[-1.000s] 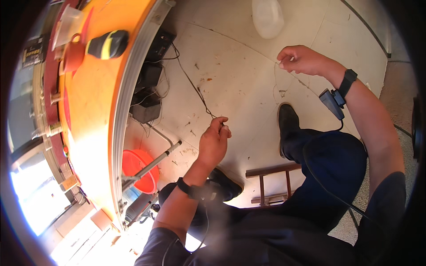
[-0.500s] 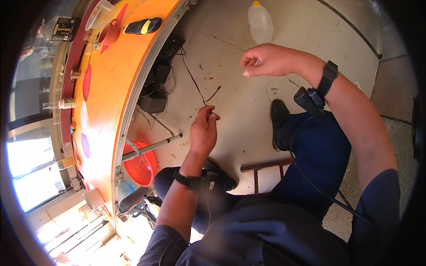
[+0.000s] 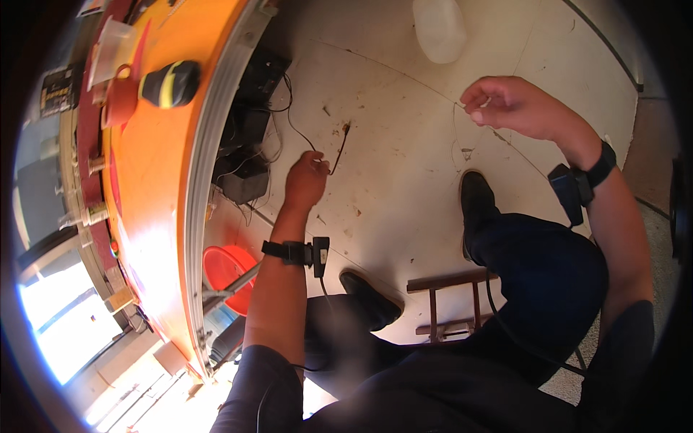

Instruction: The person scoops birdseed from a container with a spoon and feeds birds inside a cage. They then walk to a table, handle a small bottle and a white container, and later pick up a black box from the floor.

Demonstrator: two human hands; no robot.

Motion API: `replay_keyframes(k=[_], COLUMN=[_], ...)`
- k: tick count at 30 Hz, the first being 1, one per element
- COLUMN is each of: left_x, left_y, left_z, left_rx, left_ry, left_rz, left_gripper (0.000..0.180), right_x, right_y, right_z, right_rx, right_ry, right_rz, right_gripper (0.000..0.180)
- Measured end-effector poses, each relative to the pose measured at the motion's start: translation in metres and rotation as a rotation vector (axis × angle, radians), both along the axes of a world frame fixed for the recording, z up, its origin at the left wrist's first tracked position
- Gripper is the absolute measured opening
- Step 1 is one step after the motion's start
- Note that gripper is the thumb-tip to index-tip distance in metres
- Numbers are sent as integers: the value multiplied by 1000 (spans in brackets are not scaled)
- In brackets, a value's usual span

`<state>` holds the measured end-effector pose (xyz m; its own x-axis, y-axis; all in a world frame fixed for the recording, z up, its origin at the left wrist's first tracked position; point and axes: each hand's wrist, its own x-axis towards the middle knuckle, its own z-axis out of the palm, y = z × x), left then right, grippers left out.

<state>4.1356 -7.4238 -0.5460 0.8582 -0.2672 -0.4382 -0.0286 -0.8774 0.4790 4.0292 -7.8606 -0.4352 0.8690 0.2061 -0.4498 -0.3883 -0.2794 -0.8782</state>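
Observation:
My left hand [image 3: 305, 180] is closed on a thin black cable [image 3: 341, 148] above the tiled floor, left of the middle. One stretch of the cable runs up from the fingers toward a group of black boxes [image 3: 245, 169] beside the table. Its short other end sticks out past the hand, with a small dark tip. My right hand [image 3: 509, 108] hovers over the floor on the right, fingers loosely curled and thumb apart, with nothing visible in it. Black straps with small dark devices are on both wrists.
An orange table [image 3: 155, 159] with a metal edge stands at left, bearing a red cup [image 3: 120, 97] and a black-yellow object [image 3: 170, 84]. A red basin [image 3: 229, 270] sits beneath it. A translucent jug [image 3: 439, 29] lies far off; a brown wooden stool [image 3: 455, 307] is between my legs.
The view has shifted. My left hand has moved up and left with the cable still in it, and my right hand has moved right, widening the gap between them.

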Motion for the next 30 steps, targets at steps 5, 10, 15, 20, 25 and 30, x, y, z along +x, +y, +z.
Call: replay_keyframes(k=[5, 10, 15, 20, 25, 30], left_x=[83, 153, 166, 175, 200, 217], left_y=[34, 71, 67, 72, 102, 88], left_z=[-57, -69, -78, -112, -131, -130], left_rx=[-13, -86, -636, -941, -966, -974], left_ry=[-236, -101, 189, 330, 464, 417], left_rz=[40, 311, 832, 1029, 705, 1009], left_gripper=[40, 44, 53, 50, 54, 58], right_x=[-2, -5, -6, -7, -7, -6], right_y=[-6, -14, -22, -30, -40, -45], right_z=[-37, -53, -62, -64, -61, -57], right_rx=[16, 13, 142, 132, 160, 127], right_ry=[57, 183, 253, 330, 354, 345], right_rz=[-4, -48, -127, -216, -243, -281], right_gripper=[33, 29, 28, 32, 41, 45])
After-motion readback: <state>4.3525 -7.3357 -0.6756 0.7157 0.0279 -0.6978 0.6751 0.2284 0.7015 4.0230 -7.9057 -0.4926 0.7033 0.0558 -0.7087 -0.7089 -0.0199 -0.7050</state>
